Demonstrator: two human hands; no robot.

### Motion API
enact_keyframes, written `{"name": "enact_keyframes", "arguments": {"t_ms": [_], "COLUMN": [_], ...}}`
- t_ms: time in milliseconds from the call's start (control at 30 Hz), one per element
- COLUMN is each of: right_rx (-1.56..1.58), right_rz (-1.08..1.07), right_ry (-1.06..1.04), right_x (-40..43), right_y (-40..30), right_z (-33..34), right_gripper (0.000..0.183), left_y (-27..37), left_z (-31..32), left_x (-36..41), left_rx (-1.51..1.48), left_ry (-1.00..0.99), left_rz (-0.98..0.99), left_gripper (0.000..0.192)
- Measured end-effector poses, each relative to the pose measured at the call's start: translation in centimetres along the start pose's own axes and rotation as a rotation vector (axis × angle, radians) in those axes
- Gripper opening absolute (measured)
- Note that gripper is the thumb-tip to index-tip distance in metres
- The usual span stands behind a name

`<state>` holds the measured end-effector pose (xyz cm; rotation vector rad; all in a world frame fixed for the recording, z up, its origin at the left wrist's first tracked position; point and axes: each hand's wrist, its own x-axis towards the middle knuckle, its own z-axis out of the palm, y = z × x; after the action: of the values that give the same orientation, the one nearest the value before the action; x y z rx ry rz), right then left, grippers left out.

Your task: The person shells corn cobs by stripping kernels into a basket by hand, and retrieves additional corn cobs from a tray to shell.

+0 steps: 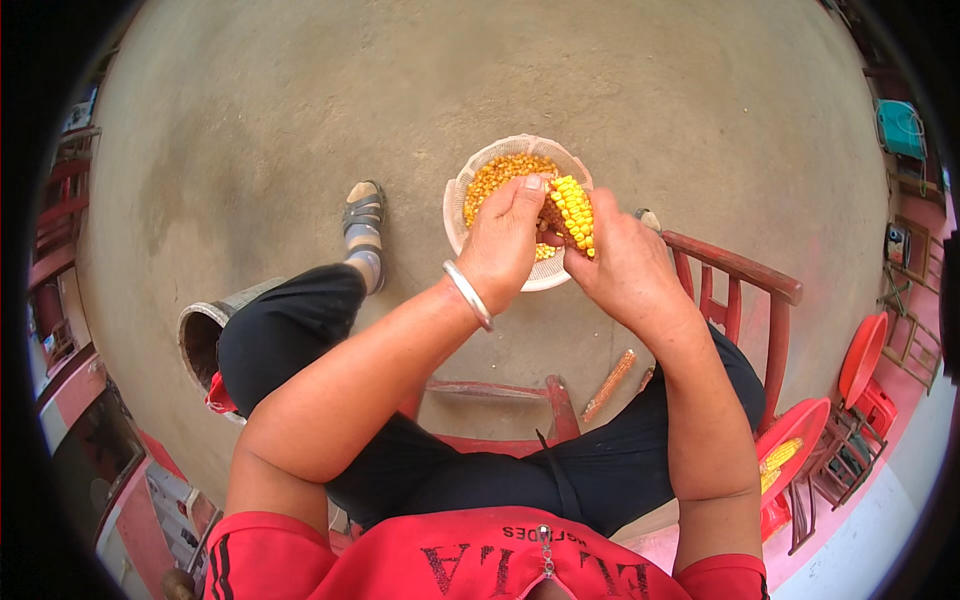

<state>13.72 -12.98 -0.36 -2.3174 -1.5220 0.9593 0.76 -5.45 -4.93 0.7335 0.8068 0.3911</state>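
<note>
Both hands grip one partly shelled ear of corn (574, 212), held above a pale plastic basket (454, 217). Yellow kernels cover the ear's right side, while the side towards my left hand (506, 229) shows bare reddish cob. My left thumb lies at the ear's upper end, and a white bangle (469, 296) circles that wrist. From the right, my right hand (626, 259) wraps the ear with its thumb near the lower end. Loose corn kernels (504, 180) lie in the basket, partly hidden by my left hand.
A stripped corncob (609, 385) lies on the concrete floor (420, 90). To my right stands a red wooden chair (731, 270); behind it a red basin (806, 420) holds ears of corn (780, 459). A bucket (196, 341) lies by my left knee.
</note>
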Motion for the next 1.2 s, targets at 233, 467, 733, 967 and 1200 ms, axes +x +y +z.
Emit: {"name": "enact_keyframes", "arguments": {"t_ms": [233,467,733,967,1200], "right_rx": [-0.006,-0.004,-0.016,-0.015,-0.021], "right_rz": [0.045,0.04,0.041,0.06,0.046], "right_ry": [-0.01,-0.024,-0.01,-0.033,-0.028], "right_x": [0.1,0.0,-0.2,0.0,-0.1], "right_y": [0.0,0.1,0.2,0.2,0.3], "right_z": [-0.9,-0.9,-0.9,-1.0,-1.0], "right_gripper": [0.04,0.04,0.041,0.043,0.042], "left_y": [0.8,1.1,0.4,1.1,0.9], "left_z": [0.3,0.4,0.5,0.3,0.5], "left_x": [0.0,0.2,0.0,0.1,0.3], "left_rx": [-0.17,0.012,-0.063,-0.127,0.025], "left_ry": [-0.01,-0.124,-0.027,-0.096,-0.188], "left_rz": [-0.04,-0.068,-0.039,-0.115,-0.067], "left_gripper": [0.034,0.031,0.035,0.035,0.036]}}
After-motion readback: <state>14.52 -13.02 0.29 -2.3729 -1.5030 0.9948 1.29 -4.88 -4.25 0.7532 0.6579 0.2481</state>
